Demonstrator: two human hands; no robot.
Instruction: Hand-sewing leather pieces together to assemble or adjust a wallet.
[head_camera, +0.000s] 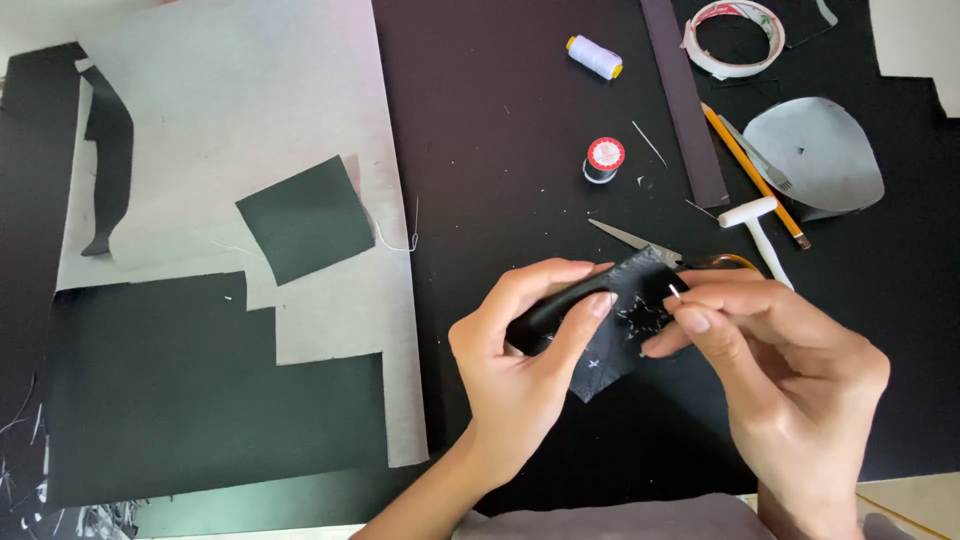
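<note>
Black cloth (622, 330), a small scrap dotted with white cross stitches, sits pinched between our two hands at lower centre of the frame, lifted just above the dark tabletop (500, 120). Our left hand (520, 350) curls around it, thumb and forefinger closed on its left edge. Our right hand (775, 365) has fingertips pressed together on a thin needle (675, 292), whose pale tip shows at the cloth's upper right corner. We judge the stitching to be mid-pass, with several crosses done. The next move, we think, calls for a steady grip on the cloth and a clean draw of the needle through it.

Scissors (640, 240) lie just above the hands. Further up we see a white spool of thread (594, 56), a red-topped spool (603, 160), a roll of tape (735, 38), a pencil (755, 175) and a white-handled tool (760, 235). At left, a dark square of fabric (305, 218) rests on pale sheets (230, 110).
</note>
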